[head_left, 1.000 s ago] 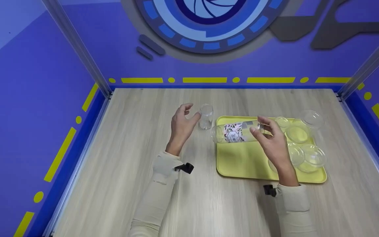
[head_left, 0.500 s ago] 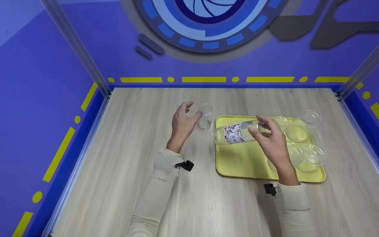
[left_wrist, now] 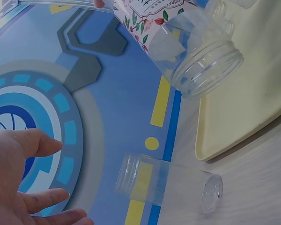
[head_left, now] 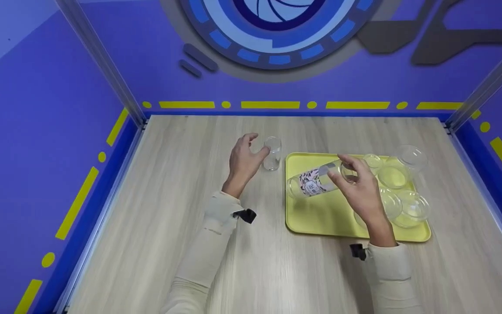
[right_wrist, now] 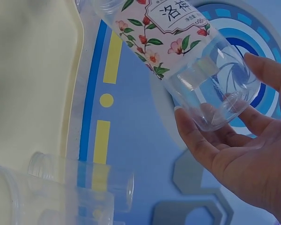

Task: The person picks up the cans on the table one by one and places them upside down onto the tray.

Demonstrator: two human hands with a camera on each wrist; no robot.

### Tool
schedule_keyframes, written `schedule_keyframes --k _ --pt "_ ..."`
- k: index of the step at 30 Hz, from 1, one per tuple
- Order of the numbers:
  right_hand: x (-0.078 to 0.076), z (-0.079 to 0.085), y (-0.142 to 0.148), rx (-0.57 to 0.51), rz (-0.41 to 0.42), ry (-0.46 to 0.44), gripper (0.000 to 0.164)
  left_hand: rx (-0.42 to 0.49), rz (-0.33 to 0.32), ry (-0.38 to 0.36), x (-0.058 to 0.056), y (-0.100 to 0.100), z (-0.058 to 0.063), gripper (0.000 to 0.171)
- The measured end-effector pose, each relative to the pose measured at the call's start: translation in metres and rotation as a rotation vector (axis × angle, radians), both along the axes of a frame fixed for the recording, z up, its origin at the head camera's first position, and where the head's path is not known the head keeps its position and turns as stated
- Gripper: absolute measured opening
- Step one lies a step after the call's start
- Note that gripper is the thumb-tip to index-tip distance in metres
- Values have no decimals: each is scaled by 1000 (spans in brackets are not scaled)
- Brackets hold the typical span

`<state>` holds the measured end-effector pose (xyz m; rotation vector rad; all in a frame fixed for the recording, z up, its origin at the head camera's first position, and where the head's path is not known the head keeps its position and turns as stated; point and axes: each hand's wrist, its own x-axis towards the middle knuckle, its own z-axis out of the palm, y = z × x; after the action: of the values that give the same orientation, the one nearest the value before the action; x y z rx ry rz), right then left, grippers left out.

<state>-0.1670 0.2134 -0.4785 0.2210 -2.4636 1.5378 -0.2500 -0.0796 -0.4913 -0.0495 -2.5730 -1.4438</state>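
My right hand (head_left: 362,192) grips the base end of a clear jar with a floral label (head_left: 313,181). That jar is tilted over the tray, its threaded mouth toward the left and lower than its base. In the right wrist view my right thumb and fingers (right_wrist: 196,140) curl round the bottom of the jar. My left hand (head_left: 243,161) hovers left of a smaller clear jar (head_left: 272,157), which stands upright on the table and has no label. The left wrist view shows a gap between the left fingers (left_wrist: 47,197) and this small jar, whose mouth is threaded.
A yellow tray (head_left: 320,224) lies on the right half of the wooden table (head_left: 181,196). Several clear jars (head_left: 414,207) of differing sizes stand on and by its right side. Blue panels (head_left: 116,74) wall in the table at the back and sides.
The labelled jar's mouth end has swung down and toward me, so the jar slants more steeply. My left hand has shifted very slightly right and away from me. The small jar stays in place.
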Motion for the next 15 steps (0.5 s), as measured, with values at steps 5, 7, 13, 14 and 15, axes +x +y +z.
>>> schedule_keyframes --k 5,7,13,14,15 --pt "0 0 0 23 5 -5 53 -36 -1 11 -3 2 1 56" --pt "-1 0 0 27 9 -10 54 -50 -5 12 -4 3 2 56" --pt "0 -1 0 35 17 -9 53 -98 -10 5 -7 5 1 56" --pt "0 -1 0 40 17 -5 53 -103 -10 4 -8 5 1 56" --pt "0 -2 0 44 17 -2 53 -110 -12 4 -8 6 1 56"
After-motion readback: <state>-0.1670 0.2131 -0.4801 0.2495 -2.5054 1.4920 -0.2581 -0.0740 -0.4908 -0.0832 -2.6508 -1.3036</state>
